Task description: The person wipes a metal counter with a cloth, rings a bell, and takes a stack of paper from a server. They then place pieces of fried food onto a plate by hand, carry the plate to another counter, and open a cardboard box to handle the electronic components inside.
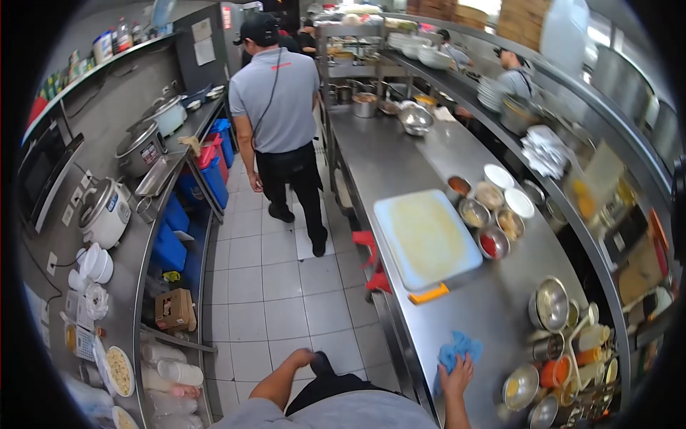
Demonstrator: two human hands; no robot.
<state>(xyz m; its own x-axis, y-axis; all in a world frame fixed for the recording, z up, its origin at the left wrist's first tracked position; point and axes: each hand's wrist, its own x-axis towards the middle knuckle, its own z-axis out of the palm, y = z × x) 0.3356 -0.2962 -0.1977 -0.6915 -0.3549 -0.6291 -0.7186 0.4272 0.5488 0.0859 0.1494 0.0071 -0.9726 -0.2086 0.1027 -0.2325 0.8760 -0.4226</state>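
A crumpled blue cloth (461, 348) lies on the steel worktop (421, 336) at the lower right. My right hand (457, 373) presses down on it, fingers wrapped over its near side. Over the floor, in front of my body, my left hand (303, 356) hangs with its fingers curled in and nothing visible in them. Farther up the worktop is a pale, yellow-stained cutting board (429, 239). An orange handle-like piece (429, 294) sits at its near edge.
Metal bowls (493, 243) of food stand right of the board; more bowls and bottles (554, 372) crowd the near right. A person (279, 100) stands in the tiled aisle (282, 286). Along the left counter (161, 193) are cookers (106, 214). A red stool (371, 261) juts from under the worktop.
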